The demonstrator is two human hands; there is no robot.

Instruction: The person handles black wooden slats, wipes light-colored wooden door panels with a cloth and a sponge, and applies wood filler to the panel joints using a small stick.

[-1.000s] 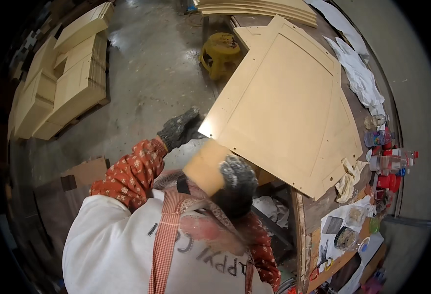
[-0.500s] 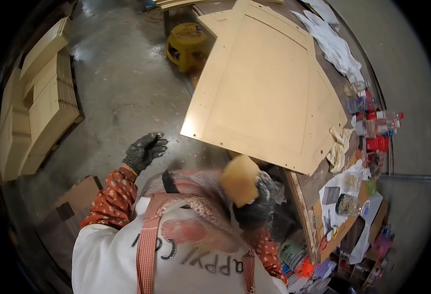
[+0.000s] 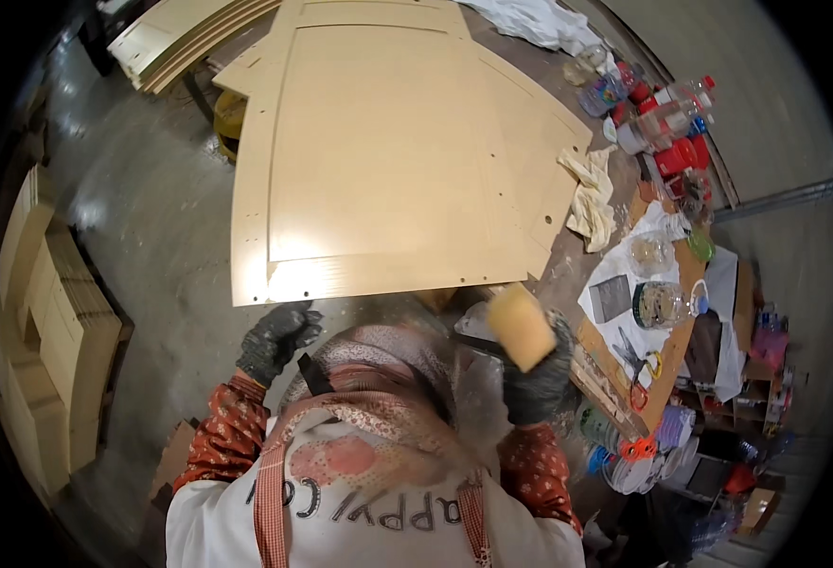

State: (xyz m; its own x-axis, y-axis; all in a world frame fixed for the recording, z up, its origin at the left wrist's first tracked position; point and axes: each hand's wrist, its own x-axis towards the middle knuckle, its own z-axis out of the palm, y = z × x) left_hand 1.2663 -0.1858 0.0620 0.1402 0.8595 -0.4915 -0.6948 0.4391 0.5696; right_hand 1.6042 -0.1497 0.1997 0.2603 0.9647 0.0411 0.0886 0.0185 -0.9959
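A grey concrete floor point(image 3: 151, 218) fills the left of this workshop, with pale board stacks point(image 3: 52, 350) piled along its edge. Going right, the left hand point(image 3: 277, 339), in a dark glove, sits just below the near-left corner of the big tan panel point(image 3: 388, 161), its fingers curled loosely and gripping nothing; it is near the panel's edge, but contact cannot be told. The panel lies flat on the counter point(image 3: 568, 275), and since 1 second ago it has swung from a slanted place at upper right to lie square ahead, so the person seems to have turned to face it. The left hand, raised further out over the floor 0.5 seconds ago, has come in toward that corner. The right hand point(image 3: 540, 379), also gloved, has its fingers wrapped around a yellow sponge point(image 3: 521, 327), lifted just off the panel's near-right edge and higher than before, which reads as readiness to work the surface. Further right lie a crumpled rag point(image 3: 589, 194), bottles point(image 3: 663, 114) and small clutter.
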